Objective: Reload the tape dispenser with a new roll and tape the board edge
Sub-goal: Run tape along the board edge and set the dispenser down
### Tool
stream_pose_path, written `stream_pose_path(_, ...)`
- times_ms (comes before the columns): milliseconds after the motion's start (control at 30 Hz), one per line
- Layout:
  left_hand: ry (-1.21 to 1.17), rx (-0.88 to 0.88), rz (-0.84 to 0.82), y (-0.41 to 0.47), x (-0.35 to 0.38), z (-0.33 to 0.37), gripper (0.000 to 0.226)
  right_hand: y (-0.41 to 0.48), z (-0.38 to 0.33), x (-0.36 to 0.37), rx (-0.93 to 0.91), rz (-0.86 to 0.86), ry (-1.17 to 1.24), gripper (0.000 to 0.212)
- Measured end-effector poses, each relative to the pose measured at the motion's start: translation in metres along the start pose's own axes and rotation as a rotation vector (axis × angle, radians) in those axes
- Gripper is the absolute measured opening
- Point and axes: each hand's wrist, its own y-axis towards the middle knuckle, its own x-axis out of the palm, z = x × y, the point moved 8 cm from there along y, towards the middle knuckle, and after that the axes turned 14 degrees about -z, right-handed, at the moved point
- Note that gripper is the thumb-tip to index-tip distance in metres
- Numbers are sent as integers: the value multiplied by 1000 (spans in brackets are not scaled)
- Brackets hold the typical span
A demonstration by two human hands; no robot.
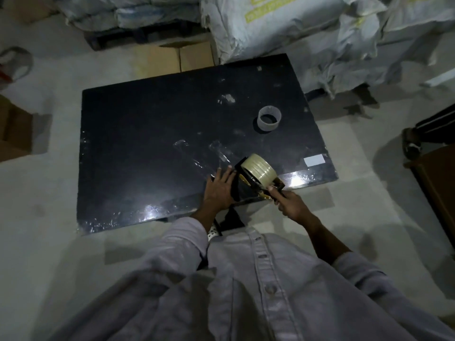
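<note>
— Board [157, 134]: black, flat on the pale floor [44, 242], filling the middle of the view. Glossy tape along its near edge, catching the light left and right of the hands.

— Dispenser?

— Tape dispenser [248, 182], down at the near edge of the board, right of centre. Loaded with a full roll [258, 172] of pale, translucent tape, roll standing on its rim and tilted up toward the camera.

— Hands?

— Right hand [291, 205] closed around the dispenser's handle, fingers curled tight, just off the board's near edge. Left hand [219, 190] flat on the board beside the dispenser, fingers spread apart, palm down, gripping nothing; fingertips touching the dispenser's dark front end, or just short of it — cannot tell which.

— Anything else on the board?

— Empty core [269, 118], a bare ring standing upright, well apart from the hands, toward the far right. White label [314, 159] near the right corner. Crumpled scraps of clear tape [219, 153] stuck between core and dispenser.

— Surroundings?

— Bulky white sacks [307, 28] piled past the far edge. Flattened cardboard [172, 60] beside them. Brown box [12, 134] at the left margin. Pale buttoned shirt [246, 291] filling the bottom of the frame, left sleeve down to the wrist, right sleeve pushed up the forearm.
</note>
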Motion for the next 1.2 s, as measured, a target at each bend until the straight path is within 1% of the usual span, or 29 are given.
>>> stream_pose_path(100,-199,-100,27,-8,15,9,113,-2,-13,2,-48,-70,-31,69)
stream_pose_path(167,-281,-154,49,-14,21,21,111,-2,-17,4,-59,-101,-45,66)
stream_pose_path(267,-312,-215,54,-23,31,37,111,-5,-25,4,-72,-143,-54,60)
stream_pose_path(367,-360,-252,67,-31,50,45,111,-11,-32,3,-81,-189,-44,57)
stream_pose_path(433,-384,-279,75,-36,59,50,113,-15,-31,0,-92,-205,-50,60)
stream_pose_path(533,-461,-297,71,-45,62,57,114,-19,-9,-6,-95,-222,-45,67)
stream_pose_path(700,-590,-332,69,-56,71,66,109,-37,32,-24,-92,-205,-28,65)
stream_pose_path(800,-657,-333,105,-70,82,83,101,-44,47,-28,-112,-184,-17,76)
stream_pose_path(933,-693,-329,97,-86,104,114,93,-48,50,-24,-123,-172,-18,80)
stream_pose_path(1067,-644,-308,71,-96,111,132,94,-46,66,-24,-127,-139,-105,80)
stream_pose_path(1133,-625,-303,86,-100,108,137,95,-51,80,-26,-131,-129,-102,76)
stream_pose_path(1200,-619,-295,97,-101,104,141,97,-58,90,-31,-138,-115,-86,79)
